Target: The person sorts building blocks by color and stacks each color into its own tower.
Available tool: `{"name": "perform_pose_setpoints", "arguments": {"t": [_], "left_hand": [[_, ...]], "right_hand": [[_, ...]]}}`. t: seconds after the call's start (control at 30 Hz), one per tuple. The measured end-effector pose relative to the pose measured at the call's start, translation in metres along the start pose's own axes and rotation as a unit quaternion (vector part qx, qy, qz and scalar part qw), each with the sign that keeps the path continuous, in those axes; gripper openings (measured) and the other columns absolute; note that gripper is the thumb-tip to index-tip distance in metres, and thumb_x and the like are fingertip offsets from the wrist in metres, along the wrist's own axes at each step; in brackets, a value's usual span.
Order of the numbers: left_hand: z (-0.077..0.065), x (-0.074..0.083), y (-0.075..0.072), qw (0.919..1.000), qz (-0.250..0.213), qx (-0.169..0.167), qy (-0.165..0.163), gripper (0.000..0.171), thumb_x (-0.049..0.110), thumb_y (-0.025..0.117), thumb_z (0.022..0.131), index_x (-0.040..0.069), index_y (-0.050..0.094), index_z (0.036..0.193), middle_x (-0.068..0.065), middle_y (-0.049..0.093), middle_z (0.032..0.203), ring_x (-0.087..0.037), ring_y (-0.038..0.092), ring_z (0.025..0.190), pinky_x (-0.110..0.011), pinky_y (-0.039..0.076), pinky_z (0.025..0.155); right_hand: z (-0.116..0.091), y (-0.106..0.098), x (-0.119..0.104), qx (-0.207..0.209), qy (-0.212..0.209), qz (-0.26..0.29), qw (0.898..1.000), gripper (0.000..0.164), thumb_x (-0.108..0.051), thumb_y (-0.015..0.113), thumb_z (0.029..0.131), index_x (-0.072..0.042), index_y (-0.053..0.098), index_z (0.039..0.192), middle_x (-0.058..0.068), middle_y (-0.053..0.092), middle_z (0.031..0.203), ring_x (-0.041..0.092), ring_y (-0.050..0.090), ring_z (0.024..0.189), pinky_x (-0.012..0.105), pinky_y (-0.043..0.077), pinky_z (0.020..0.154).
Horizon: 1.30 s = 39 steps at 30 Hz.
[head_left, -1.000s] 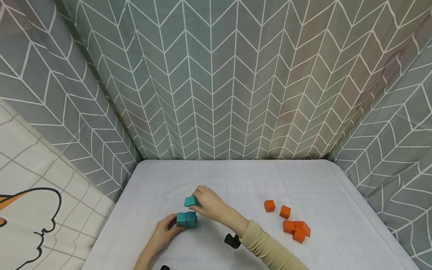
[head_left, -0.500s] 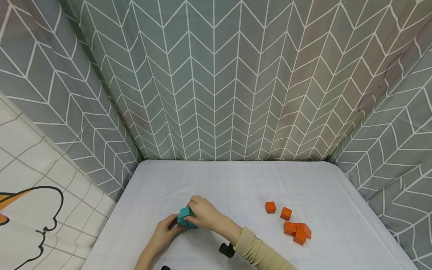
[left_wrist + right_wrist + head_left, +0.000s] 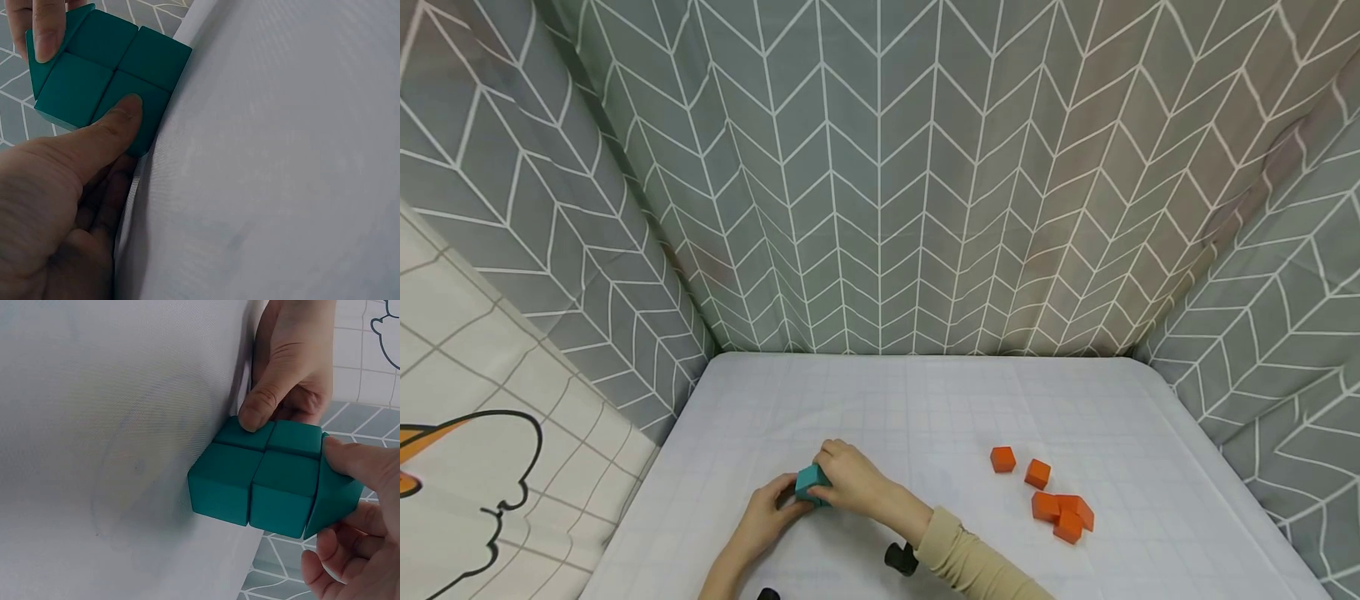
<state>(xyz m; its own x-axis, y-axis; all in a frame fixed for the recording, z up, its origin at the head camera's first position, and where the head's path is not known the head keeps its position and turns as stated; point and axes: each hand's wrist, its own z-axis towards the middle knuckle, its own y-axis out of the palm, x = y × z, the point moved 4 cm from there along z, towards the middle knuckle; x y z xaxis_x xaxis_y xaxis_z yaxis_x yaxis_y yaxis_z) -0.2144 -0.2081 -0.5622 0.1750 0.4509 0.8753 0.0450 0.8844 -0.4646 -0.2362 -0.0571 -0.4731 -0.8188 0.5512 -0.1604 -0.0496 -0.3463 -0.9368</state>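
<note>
While the left hand grips teal cubes, the right hand pinches the wedge atop.

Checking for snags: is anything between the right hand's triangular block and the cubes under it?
Nothing visible: the triangular block, pinched by the right hand, sits right up against the upper teal cubes. The left hand grips a lower cube, out of the way.
</note>
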Motion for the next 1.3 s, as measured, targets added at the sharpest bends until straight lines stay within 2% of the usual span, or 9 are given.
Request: {"name": "perform_pose_setpoints", "arguments": {"t": [0.17,0.3,0.6,0.77,1.1,1.3], "left_hand": [[0.0009,-0.0001,0.0004,0.9999,-0.004,0.0,-0.009,0.039,0.02,0.073,0.071,0.022,0.06,0.107,0.008,0.06,0.11,-0.014,0.054,0.107,-0.021,0.041,0.093],[0.0006,0.0009,0.0003,1.0,-0.006,0.0,-0.004,0.039,0.018,0.073,0.071,0.021,0.06,0.107,0.007,0.06,0.11,-0.013,0.055,0.106,-0.021,0.042,0.093],[0.0007,0.0008,0.0,1.0,0.006,0.001,0.003,0.04,0.024,0.073,0.071,0.019,0.06,0.108,0.006,0.061,0.11,-0.016,0.055,0.106,-0.025,0.043,0.092],[0.0005,0.0,0.0005,0.9999,0.011,0.0,-0.007,0.04,0.026,0.073,0.07,0.021,0.059,0.108,0.008,0.06,0.11,-0.015,0.055,0.107,-0.025,0.042,0.094],[0.0006,-0.0023,-0.0001,0.9998,0.018,-0.003,0.003,0.041,0.028,0.072,0.07,0.023,0.058,0.109,0.009,0.06,0.109,-0.013,0.055,0.106,-0.024,0.042,0.093],[0.0002,-0.0002,-0.0008,0.9998,0.02,0.003,-0.004,0.044,0.029,0.075,0.068,0.024,0.058,0.109,0.01,0.06,0.109,-0.012,0.055,0.105,-0.027,0.042,0.094]], "right_hand": [[0.0003,0.0009,0.0006,0.003,0.002,-0.001,1.0,0.03,-0.035,0.069,0.077,-0.008,0.063,0.09,-0.004,0.053,0.082,0.003,0.045,0.071,0.007,0.036,0.061],[0.0003,0.0015,0.0007,0.01,0.001,-0.002,1.0,0.03,-0.034,0.07,0.077,-0.008,0.063,0.089,-0.004,0.053,0.081,0.003,0.045,0.071,0.007,0.036,0.06],[0.0004,0.0044,0.0017,0.014,-0.001,-0.009,1.0,0.03,-0.034,0.07,0.077,-0.008,0.063,0.088,-0.004,0.052,0.081,0.003,0.044,0.069,0.006,0.035,0.059],[-0.0002,0.0041,0.0015,0.013,0.002,-0.001,1.0,0.03,-0.033,0.07,0.077,-0.007,0.063,0.089,-0.005,0.051,0.081,0.003,0.043,0.07,0.006,0.035,0.06],[-0.0011,0.004,0.0018,0.014,0.007,0.005,1.0,0.031,-0.033,0.071,0.076,-0.006,0.063,0.09,-0.004,0.052,0.082,0.003,0.043,0.071,0.006,0.035,0.061],[-0.0006,0.0037,0.0025,0.014,0.013,0.012,1.0,0.035,-0.035,0.071,0.075,-0.006,0.063,0.091,-0.003,0.053,0.085,0.004,0.046,0.075,0.007,0.039,0.065]]}}
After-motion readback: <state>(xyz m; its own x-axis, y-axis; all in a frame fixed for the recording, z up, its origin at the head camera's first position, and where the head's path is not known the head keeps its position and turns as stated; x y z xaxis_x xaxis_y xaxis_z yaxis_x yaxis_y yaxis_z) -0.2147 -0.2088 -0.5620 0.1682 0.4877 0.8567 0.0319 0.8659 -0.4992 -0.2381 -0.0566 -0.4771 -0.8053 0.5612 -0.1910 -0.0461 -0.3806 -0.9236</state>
